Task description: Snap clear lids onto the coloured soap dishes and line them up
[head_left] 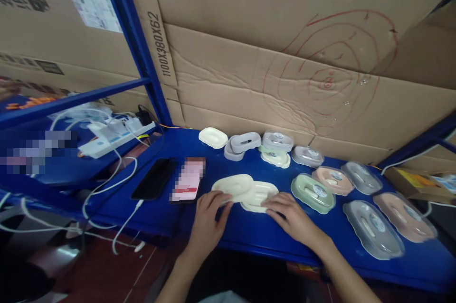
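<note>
My left hand (210, 210) pinches the near edge of a cream oval soap dish piece (233, 185), thumb below and fingers on the rim. This piece is tilted and overlaps a second cream soap dish piece (261, 194) on its right. At that second piece's right edge, my right hand (290, 213) has its fingers closed on the rim. Behind them are a loose cream dish (213, 137) and two grey dish parts (245, 142), one leaning on the other. A green soap box (313, 193) with a clear lid lies right of my right hand.
Several lidded soap boxes in grey and pink (374, 228) spread over the right side of the blue table (228, 231). Two phones (153, 179) lie at left, one with a white cable. A power strip (114, 137) with tangled cables sits farther left. Cardboard (221, 80) walls the back.
</note>
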Tool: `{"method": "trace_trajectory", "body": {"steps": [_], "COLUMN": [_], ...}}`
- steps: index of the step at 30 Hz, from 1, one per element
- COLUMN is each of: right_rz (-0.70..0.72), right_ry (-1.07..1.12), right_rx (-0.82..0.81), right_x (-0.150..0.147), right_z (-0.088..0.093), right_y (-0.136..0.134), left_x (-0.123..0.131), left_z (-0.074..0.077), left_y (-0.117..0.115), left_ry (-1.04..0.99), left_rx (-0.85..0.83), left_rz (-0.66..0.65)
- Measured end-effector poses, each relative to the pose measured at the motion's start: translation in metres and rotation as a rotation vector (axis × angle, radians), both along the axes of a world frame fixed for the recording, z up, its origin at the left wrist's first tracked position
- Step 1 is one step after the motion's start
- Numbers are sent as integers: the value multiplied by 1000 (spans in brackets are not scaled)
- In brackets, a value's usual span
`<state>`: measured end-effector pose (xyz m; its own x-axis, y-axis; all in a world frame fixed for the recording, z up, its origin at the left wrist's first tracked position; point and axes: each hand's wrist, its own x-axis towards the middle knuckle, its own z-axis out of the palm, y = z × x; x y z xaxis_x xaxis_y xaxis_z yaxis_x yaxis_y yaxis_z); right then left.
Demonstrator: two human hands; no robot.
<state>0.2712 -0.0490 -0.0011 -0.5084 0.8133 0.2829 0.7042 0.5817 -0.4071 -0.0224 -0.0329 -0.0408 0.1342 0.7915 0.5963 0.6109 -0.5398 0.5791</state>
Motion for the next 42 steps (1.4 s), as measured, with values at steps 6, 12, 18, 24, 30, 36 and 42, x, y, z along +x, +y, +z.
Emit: {"method": "trace_trajectory", "body": {"steps": [6, 12, 18, 24, 30, 36, 42], "right_rz": [-29, -200, -156, -160, -310, -164, -96], "right_ry": [-29, -376, -409, -205, -2, -26, -51], "right_rx": [167, 371, 340, 384, 321, 230, 281], "right_x": [-3, -33, -61, -30, 12, -10, -27], "right_z": [19, 40, 54, 37, -9, -16, -21], "right_y": [8, 126, 176, 74, -30, -38, -37], "left_x": [9, 13, 12, 6, 12, 12, 6], "left_z": [-11, -1, 13, 14, 0, -1, 0], "left_y": [8, -1, -7, -6, 1, 1, -2], "left_ry": [189, 366, 457, 445, 457, 479, 388], "left_rx": [-3, 41, -3, -51, -42, -41, -3], "left_rz": [123, 42, -98, -238, -132, -122, -233]}}
